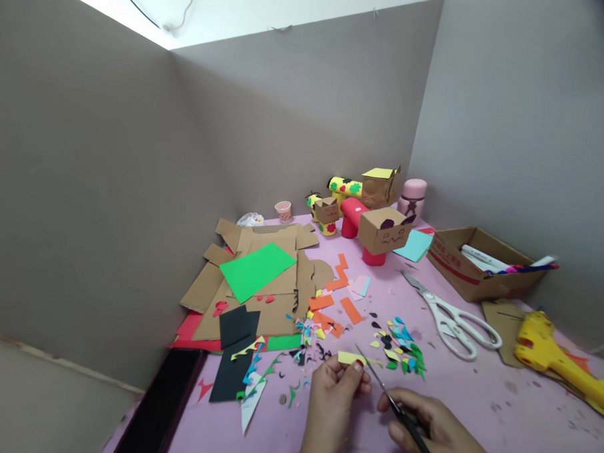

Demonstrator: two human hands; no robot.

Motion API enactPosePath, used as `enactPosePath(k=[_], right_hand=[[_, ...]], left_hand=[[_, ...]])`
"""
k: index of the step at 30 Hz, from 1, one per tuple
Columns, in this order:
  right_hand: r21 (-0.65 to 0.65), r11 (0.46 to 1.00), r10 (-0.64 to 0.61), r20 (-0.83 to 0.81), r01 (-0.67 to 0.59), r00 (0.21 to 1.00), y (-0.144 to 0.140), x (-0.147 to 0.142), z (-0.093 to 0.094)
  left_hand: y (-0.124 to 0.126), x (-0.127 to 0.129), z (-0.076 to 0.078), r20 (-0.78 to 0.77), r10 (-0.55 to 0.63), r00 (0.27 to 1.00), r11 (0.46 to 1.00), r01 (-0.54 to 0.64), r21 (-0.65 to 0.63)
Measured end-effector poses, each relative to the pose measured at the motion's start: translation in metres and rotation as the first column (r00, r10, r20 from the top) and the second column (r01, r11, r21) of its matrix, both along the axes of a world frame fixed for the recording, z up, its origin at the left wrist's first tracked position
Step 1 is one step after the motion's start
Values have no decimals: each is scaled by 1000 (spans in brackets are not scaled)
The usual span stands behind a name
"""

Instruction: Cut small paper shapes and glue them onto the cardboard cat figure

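Between the thumb and fingers of my left hand is a small strip of yellow paper. My right hand is closed around black-handled scissors. Their slim blades point up and left, close to the right end of the strip; whether they touch it I cannot tell. Just beyond my hands lies a pile of small cut paper pieces in green, blue, yellow and black. Paper scraps in mixed colours are scattered to the left of it, near several orange paper strips.
Cardboard sheets with green paper lie at the left, beside a long black object. Cardboard animal figures stand at the back. White-handled scissors, a marker box and a yellow glue gun are at the right.
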State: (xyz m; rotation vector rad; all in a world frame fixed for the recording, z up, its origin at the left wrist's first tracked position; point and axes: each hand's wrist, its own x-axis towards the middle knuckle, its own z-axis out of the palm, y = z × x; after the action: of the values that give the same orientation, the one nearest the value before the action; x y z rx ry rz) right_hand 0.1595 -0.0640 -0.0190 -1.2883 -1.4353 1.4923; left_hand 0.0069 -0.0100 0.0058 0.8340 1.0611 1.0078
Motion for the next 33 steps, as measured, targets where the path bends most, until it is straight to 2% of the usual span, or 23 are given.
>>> enactPosePath(k=[5,11,18,24,29,33], right_hand=[[17,1000,-13,29,13,999,-1,1,-3],[22,1000,4,19,-4,1000,-2,-1,-5],[88,994,-68,2,67,998,-1,-2,5],[89,996,-21,-17,22,1000,0,-1,4],[73,997,-6,-59,10,998,0,-1,0],[97,995,20,-66,-14,998,1,-3,2]], left_hand=[[6,-4,-6,17,54,998,998,-54,-27],[3,-2,-5,79,79,994,993,-72,-92],[-7,4,-5,147,13,989,997,-2,-72],[-7,4,-2,88,-52,995,999,53,-4],[-8,4,-1,38,-82,996,996,83,-23],[-9,5,-3,47,-118,992,993,118,10]])
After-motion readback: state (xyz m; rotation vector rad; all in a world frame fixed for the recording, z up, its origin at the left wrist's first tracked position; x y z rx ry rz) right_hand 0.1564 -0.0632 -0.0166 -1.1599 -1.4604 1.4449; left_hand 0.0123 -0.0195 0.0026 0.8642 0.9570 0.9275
